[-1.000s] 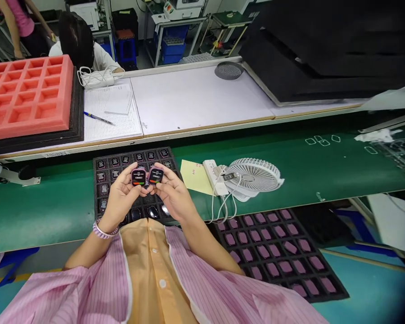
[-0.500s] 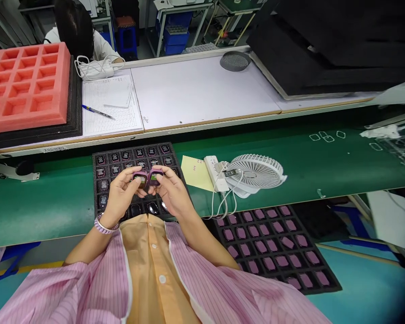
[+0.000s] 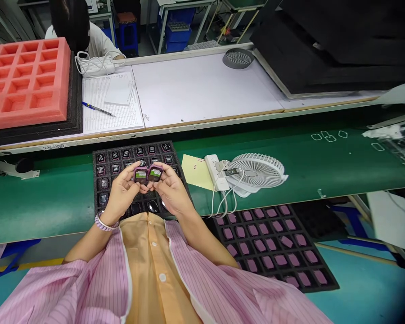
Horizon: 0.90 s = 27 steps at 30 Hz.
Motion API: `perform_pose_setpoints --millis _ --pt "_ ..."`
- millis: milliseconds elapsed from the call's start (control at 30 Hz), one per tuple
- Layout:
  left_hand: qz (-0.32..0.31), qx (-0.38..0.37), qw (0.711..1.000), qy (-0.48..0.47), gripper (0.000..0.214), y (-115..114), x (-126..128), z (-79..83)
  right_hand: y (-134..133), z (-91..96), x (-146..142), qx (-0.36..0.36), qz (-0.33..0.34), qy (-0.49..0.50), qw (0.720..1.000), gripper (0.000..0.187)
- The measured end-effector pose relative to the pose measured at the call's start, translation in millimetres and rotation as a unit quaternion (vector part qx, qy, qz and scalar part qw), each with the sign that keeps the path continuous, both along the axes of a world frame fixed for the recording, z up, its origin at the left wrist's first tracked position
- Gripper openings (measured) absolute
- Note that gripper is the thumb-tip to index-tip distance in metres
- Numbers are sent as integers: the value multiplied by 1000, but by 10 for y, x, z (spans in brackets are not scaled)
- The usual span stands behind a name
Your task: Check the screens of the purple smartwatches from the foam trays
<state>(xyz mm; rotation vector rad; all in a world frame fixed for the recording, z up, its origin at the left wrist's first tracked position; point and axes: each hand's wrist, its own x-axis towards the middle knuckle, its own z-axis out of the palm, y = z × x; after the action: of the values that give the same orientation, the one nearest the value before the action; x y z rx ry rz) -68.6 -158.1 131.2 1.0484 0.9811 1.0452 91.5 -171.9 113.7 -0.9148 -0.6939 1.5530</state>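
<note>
Two small watch-like devices with purple rims, the left device (image 3: 141,175) and the right device (image 3: 155,173), are held side by side above the middle of the black foam tray (image 3: 96,191), their lit screens showing green bands. The left hand (image 3: 122,185) grips the left device between thumb and fingers; the right hand (image 3: 172,189) grips the right device in the same way. Similar dark-faced devices sit in the tray's compartments below.

The tray lies on a green bench (image 3: 54,193). Just right of the tray is a yellow sheet (image 3: 196,174); farther right come a white power strip (image 3: 213,164) and a white fan (image 3: 258,173). Nearer the wearer and lower than the tray, to its right, is a second tray (image 3: 331,284) of purple pieces.

Beyond the tray runs a white shelf (image 3: 202,99). On it, past the tray's left side, lie a ruled sheet (image 3: 94,90) and a pen (image 3: 98,109); farther left of the tray stands a pink foam block (image 3: 59,110). A co-worker's white sleeve (image 3: 101,42) shows beyond the shelf, past the tray's left side.
</note>
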Motion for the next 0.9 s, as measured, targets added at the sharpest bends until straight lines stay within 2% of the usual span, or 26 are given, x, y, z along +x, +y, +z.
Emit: perform_pose_setpoints --millis 167,267,567,900 --pt "23 -9 1000 -4 43 9 7 4 11 -52 -8 -14 -2 17 1000 43" --pt "27 -4 1000 7 41 14 12 7 10 -73 -8 -9 2 5 1000 41" --pt "4 -13 1000 2 63 -5 28 10 -15 -66 -11 -3 -12 5 1000 53" --pt "14 -75 997 -31 66 -15 16 16 -26 -77 -4 -23 -11 13 1000 56"
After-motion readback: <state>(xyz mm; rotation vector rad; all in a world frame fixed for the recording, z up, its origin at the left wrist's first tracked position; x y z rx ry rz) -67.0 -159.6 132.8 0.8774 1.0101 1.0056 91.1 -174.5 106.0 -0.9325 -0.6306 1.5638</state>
